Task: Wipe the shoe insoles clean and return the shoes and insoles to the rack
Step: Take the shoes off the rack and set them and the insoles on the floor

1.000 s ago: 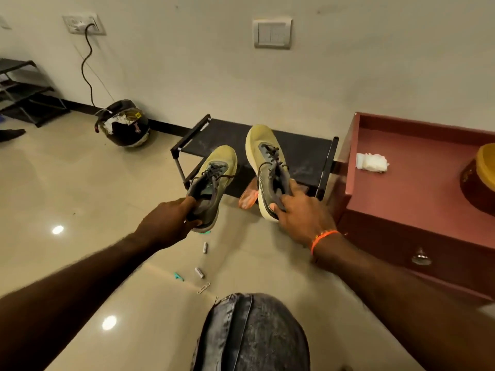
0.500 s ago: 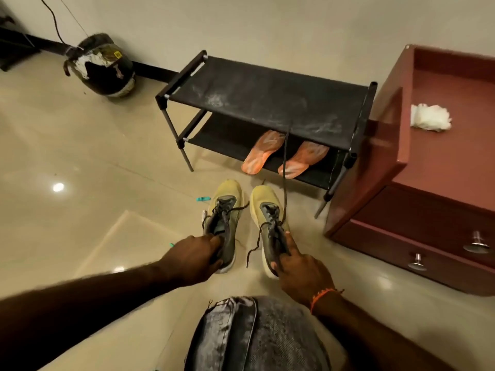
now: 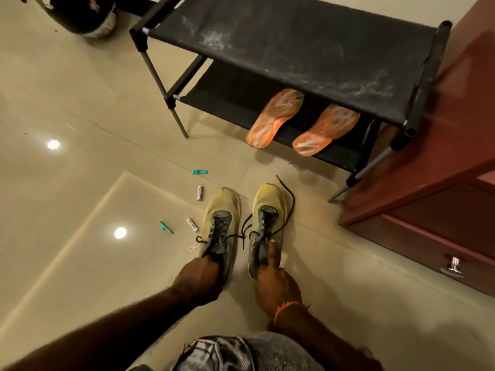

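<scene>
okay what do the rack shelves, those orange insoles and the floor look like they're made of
Rack shelves: seemingly black fabric stretched over a tube frame, matte, with pale dusty smears. Orange insoles: probably foam, with a slight sheen and whitish streaks; hard to be sure. Floor: likely polished tile, glossy, with grout lines and mirrored ceiling lights.

Yellow shoes [image 3: 242,218], orange insoles [image 3: 302,121], black rack [image 3: 308,46], maroon cabinet [image 3: 428,156]

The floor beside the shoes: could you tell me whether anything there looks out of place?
Yes. Two loose batteries, two teal plastic pieces and a small white clip lie scattered left of the left shoe. The right shoe trails an untied lace.
</scene>
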